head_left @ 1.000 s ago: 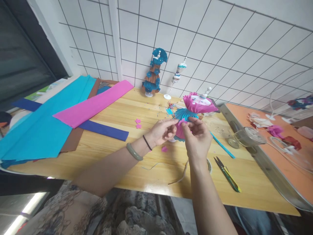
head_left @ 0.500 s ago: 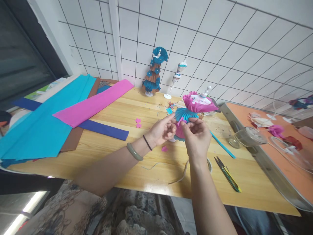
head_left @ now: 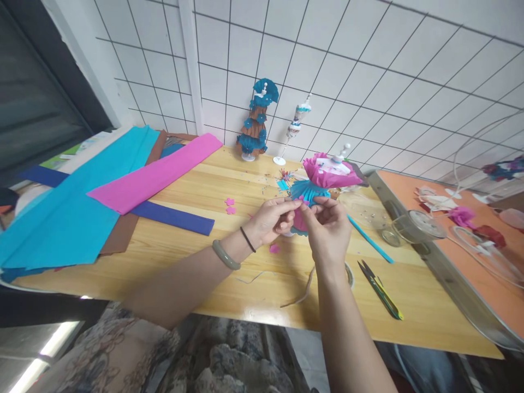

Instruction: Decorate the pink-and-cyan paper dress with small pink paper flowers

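As two bare hands meet over a wooden table (head_left: 196, 267), the right hand (head_left: 329, 224) pinches a small pink paper piece (head_left: 303, 201) between thumb and finger. The left hand (head_left: 272, 221), its wrist circled by a bangle (head_left: 226, 255) and a dark band (head_left: 248, 239), brings its narrowed fingertips to the same piece; whether it also grips cannot be told. Just behind the fingers stands a miniature dress form (head_left: 332, 173) in ruffled pink and pleated turquoise paper, its lower part partly hidden. Two pink cutouts (head_left: 230, 202) lie to the left, near a folded pink sheet (head_left: 159, 172) resting across a turquoise sheet (head_left: 77, 207). Yellow-handled snips (head_left: 380, 292) and a thin blue strip (head_left: 371, 240) lie to the right. Against the tiled wall (head_left: 262, 43), a blue-and-brown paper dress (head_left: 257, 121) stands beside a slimmer figure (head_left: 295, 125) on a white stand.
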`<state>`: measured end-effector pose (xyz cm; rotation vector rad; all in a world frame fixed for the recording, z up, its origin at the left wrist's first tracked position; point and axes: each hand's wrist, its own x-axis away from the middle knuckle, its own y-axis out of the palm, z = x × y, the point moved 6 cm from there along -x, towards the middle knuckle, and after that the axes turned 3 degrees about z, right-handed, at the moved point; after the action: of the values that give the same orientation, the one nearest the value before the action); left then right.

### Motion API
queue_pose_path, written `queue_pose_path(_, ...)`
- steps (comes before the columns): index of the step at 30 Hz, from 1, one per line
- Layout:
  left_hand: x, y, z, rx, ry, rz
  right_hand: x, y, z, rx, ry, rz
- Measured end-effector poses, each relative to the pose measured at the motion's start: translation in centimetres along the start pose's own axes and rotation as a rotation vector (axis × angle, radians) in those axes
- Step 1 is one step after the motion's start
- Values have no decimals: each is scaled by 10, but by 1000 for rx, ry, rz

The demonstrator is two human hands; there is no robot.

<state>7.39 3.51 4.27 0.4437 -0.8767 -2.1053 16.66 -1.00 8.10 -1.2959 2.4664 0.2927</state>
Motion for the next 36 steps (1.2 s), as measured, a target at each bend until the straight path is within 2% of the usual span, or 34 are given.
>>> queue_pose_path(7, 1, 1, 1, 38, -20, -17, 5, -5, -4, 40, -25, -6)
queue_pose_path(11, 4, -2, 0, 50, -24, -16, 13, -21, -3, 59, -49, 50)
queue_pose_path(15, 5, -3, -3, 32, -39, -7, 23, -52, 11, 97, -9, 122)
queue_pose_path(22, 0, 2, -8, 35, -54, -4, 49, -122, 38, 262, 43, 247)
queue_pose_path(27, -4, 0, -7, 53, -35, 10, 70, -154, 57, 410, 65, 289)
queue_pose_path(30, -4, -1, -6, 51, -25, 33, 75, -163, 61, 446, 43, 297)
queue_pose_path(36, -3, -1, -7, 62, -42, 31, 74, -164, 64, 448, 30, 251)
